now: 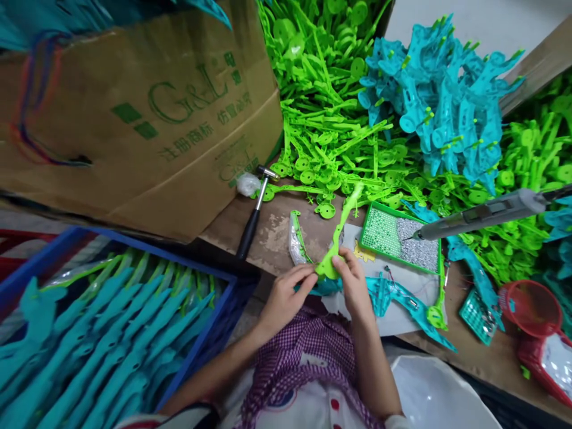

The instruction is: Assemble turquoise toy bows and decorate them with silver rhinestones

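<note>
Between my two hands I hold a bright green plastic part [340, 235], long and slim with a wider lower end, tilted up over the bench. My left hand [288, 295] pinches its lower left edge. The thumb of my right hand [353, 280] presses on its right side, fingers wrapped behind. Just below lies a blue plastic part [382, 293], partly covered by my hands; a small component with thin wires rests on it. A curved green piece with a clear section [298, 238] lies left of the held part.
A green tray of small screws [417, 241] sits beneath a hanging electric screwdriver [487, 214]. Left are a hammer [254, 217], a cardboard box [179, 119] and a blue crate [223, 277] of blue parts. Green parts [322, 131] pile behind; a red basket [531, 307] stands right.
</note>
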Available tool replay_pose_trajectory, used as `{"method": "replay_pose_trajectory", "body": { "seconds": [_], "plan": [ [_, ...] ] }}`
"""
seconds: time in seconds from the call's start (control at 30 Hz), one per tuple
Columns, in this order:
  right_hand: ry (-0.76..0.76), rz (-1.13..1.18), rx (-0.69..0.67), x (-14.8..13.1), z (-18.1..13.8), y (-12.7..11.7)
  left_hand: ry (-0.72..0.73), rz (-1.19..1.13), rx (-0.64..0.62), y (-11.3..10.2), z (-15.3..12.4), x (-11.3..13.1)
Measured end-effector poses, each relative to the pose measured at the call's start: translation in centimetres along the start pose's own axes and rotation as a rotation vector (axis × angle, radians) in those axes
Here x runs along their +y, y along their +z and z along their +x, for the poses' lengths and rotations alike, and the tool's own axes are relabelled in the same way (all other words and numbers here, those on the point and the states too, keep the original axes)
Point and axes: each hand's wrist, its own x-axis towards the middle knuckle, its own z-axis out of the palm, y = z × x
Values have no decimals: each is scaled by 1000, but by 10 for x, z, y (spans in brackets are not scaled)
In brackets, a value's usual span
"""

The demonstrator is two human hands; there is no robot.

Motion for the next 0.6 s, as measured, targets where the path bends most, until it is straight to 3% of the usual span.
{"method": "replay_pose_trajectory", "body": {
  "seconds": [0.1, 0.2, 0.4, 0.6],
  "plan": [
    [93, -168, -147, 4, -7, -4, 55, 150, 177, -35, 7, -10],
    [102, -349, -200, 15, -1, 7, 143, 273, 307, -51, 32, -23],
    [89, -523, -157, 28, 22, 26, 255, 483, 226, -44, 83, -44],
    [78, -716, -150, 22, 24, 26, 274, 515, 180, -40, 93, -55]
  ]
}}
